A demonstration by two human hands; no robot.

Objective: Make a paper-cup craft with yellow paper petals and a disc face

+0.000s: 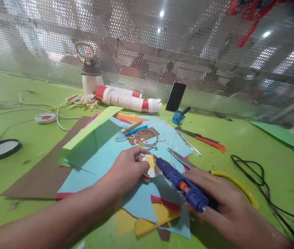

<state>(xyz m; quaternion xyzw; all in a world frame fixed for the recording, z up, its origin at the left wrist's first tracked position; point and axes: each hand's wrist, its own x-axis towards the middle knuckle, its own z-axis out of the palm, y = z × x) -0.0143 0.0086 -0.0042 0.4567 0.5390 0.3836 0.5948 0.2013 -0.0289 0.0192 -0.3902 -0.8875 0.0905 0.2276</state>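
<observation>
Your left hand (pixel 132 164), nearly closed, pinches the white-and-yellow disc (pixel 150 166) by its edge above blue paper (pixel 79 180), apparently leaving its face exposed to the hot-glue gun (pixel 174 177) your right hand (pixel 229 199) grips with curled fingers

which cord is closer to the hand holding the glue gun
The black cord, lying loosely looped just right of the right hand; the white cord lies farther off, at the left.

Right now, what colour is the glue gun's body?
Dark blue: the glue gun's body, in the head view.
</observation>
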